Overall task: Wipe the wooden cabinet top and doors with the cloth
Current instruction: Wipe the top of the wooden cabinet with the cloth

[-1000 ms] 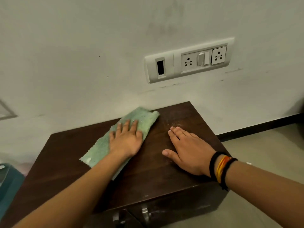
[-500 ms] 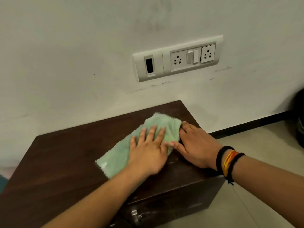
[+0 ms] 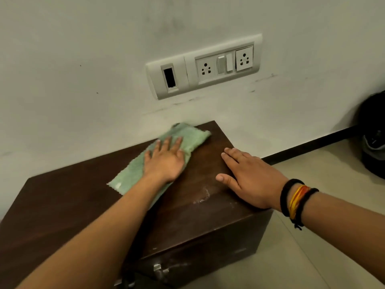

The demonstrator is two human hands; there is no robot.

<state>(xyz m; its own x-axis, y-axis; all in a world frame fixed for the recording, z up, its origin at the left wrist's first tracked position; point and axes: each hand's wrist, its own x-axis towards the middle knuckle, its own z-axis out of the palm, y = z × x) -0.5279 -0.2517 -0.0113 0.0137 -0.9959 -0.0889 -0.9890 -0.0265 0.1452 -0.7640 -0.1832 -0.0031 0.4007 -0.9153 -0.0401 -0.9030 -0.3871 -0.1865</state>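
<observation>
On the cabinet (image 3: 62,205) top | right hand (image 3: 252,180) flat, fingers together, bare wood | left hand (image 3: 164,161) flat on cloth (image 3: 129,174), fingers spread, holding nothing | cloth reaches cabinet's rear edge | no legible writing

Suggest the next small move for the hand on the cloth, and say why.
Probably sweep the green cloth toward the front right. The left hand presses it flat near the wall, while a whitish smear remains on the cabinet top beside the resting right hand.
</observation>
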